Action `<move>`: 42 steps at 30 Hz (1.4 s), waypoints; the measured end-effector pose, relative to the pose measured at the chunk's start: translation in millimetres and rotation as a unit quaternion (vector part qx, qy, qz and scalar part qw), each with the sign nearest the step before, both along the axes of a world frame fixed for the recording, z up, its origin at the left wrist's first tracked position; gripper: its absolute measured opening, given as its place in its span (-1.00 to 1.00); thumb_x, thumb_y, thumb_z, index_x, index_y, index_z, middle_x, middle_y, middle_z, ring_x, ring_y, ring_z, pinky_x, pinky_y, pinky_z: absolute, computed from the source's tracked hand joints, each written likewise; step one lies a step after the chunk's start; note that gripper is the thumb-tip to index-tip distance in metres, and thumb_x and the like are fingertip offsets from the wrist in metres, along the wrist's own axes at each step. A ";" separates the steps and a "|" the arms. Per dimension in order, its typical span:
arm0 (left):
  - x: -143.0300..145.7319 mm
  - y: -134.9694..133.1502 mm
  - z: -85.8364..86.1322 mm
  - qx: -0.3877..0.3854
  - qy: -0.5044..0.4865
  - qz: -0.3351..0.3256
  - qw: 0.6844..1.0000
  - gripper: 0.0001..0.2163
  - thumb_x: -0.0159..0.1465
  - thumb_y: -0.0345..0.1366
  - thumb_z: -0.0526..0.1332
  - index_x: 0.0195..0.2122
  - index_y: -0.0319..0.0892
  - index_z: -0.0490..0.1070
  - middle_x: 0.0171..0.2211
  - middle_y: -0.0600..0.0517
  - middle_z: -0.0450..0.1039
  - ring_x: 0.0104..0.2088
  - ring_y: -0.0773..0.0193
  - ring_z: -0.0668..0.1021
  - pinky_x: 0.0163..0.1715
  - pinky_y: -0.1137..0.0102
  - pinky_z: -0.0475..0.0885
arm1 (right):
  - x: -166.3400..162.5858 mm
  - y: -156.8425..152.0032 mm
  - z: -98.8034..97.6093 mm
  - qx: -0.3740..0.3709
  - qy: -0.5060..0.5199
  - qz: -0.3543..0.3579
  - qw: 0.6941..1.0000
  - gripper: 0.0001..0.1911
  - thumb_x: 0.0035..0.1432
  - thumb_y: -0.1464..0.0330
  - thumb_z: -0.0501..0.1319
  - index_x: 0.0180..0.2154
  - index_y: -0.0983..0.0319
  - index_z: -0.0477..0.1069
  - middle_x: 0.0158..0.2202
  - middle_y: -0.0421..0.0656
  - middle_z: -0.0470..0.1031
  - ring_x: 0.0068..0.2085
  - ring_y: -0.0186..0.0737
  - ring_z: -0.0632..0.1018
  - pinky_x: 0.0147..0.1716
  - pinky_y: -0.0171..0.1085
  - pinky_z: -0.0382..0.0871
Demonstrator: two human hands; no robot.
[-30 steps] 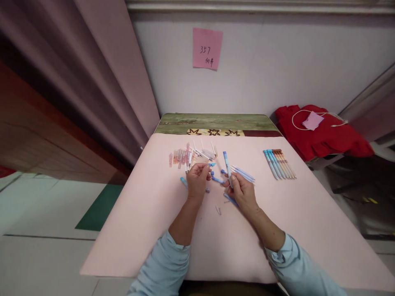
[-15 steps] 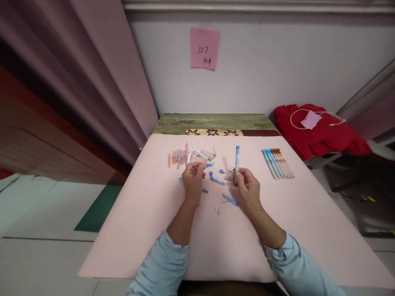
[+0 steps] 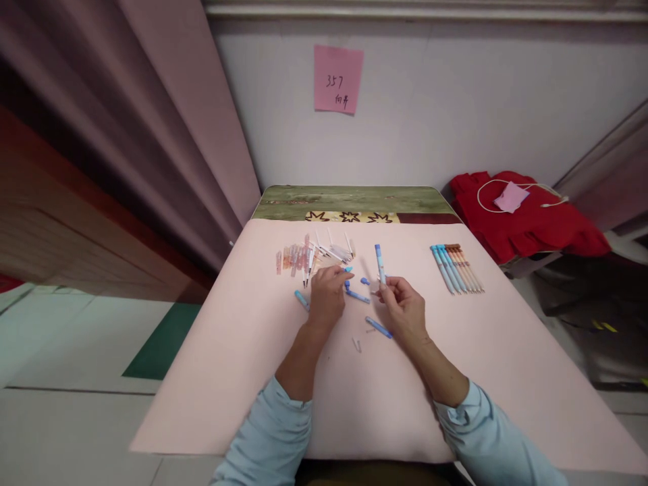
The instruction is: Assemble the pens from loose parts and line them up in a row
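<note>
My right hand pinches a blue pen barrel by its lower end, so the barrel points up and away from me. My left hand is curled, knuckles up, its fingertips over small blue pen parts on the pink tabletop; what it holds, if anything, is hidden. Another blue part lies just left of that hand and a blue barrel lies below my right hand. Pink barrels and white refills sit in a loose pile just beyond my left hand.
A neat row of assembled blue and brown pens lies at the right. A patterned green table adjoins the far edge. A red cloth with a white cable lies at the right. A pink note hangs on the wall.
My right hand has tilted the blue barrel slightly left and brought it nearer the middle. My left hand has shifted right, down toward the small blue parts.
</note>
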State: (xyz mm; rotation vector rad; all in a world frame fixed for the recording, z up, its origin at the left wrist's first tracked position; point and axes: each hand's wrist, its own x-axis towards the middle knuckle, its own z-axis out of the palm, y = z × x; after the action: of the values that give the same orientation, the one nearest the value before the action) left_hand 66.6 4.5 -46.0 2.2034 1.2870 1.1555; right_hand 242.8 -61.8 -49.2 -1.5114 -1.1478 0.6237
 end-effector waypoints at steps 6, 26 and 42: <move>2.1 -3.5 -8.8 0.017 0.156 -0.033 0.987 -0.65 0.24 -0.57 0.06 -0.16 -0.04 0.54 -0.14 -0.07 0.54 -0.04 0.04 0.43 0.00 0.09 0.23 | -0.5 1.5 -2.8 -0.007 0.019 0.003 1.000 -0.68 0.19 0.11 0.22 -0.19 0.23 0.45 -0.41 -0.15 0.59 -0.37 -0.21 0.58 -0.29 -0.26 0.45; 4.0 3.4 3.7 -0.250 -0.389 0.015 0.887 -0.82 0.22 -0.23 0.21 -0.22 -0.16 0.50 -0.36 0.01 0.52 -0.34 0.29 0.53 -0.27 0.39 0.42 | -0.8 -1.3 -2.4 -0.025 -0.103 0.029 0.994 -0.71 0.17 0.17 0.21 -0.21 0.19 0.59 -0.50 -0.24 0.53 -0.51 -0.29 0.46 -0.45 -0.32 0.36; 2.7 5.0 1.1 -0.240 -0.435 0.014 0.867 -0.83 0.22 -0.19 0.24 -0.25 -0.15 0.48 -0.38 0.04 0.50 -0.42 0.38 0.49 -0.30 0.45 0.40 | -1.1 -3.8 2.3 -0.025 -0.133 0.027 0.990 -0.70 0.15 0.16 0.20 -0.23 0.18 0.61 -0.52 -0.24 0.51 -0.59 -0.34 0.36 -0.57 -0.34 0.21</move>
State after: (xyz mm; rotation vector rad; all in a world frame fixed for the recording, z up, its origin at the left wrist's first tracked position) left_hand 69.4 9.5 -44.9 1.0730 1.0224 1.3966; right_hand 241.7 -65.7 -47.0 -1.6452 -1.3883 0.5010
